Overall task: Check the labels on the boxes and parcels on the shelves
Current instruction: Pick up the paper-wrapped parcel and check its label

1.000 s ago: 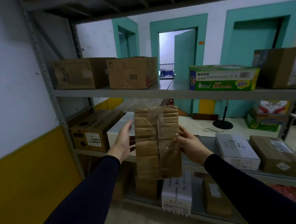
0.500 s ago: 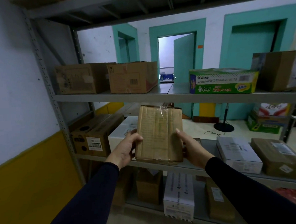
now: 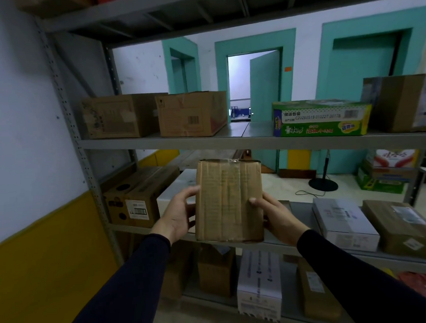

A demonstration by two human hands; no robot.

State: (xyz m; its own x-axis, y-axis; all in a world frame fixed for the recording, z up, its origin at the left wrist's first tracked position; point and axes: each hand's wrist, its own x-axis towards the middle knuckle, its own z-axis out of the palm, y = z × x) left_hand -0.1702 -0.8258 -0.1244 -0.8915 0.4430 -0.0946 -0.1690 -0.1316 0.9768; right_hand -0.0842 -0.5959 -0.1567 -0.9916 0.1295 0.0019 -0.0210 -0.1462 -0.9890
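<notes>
Cardboard box [image 3: 228, 200], held upright before the middle shelf [image 3: 360, 255], is gripped by the left hand [image 3: 178, 217] at nine o'clock and right hand [image 3: 276, 217] at three. Label inspection appears underway; reshelving likely follows.

Dim, soft indoor light; brightest at the open doorway [image 3: 240, 85] centre frame; edges bend, corners darken, detail slightly blurred.

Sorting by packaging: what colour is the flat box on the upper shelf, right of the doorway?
Mostly green box, with yellow and blue accents; head view.
</notes>
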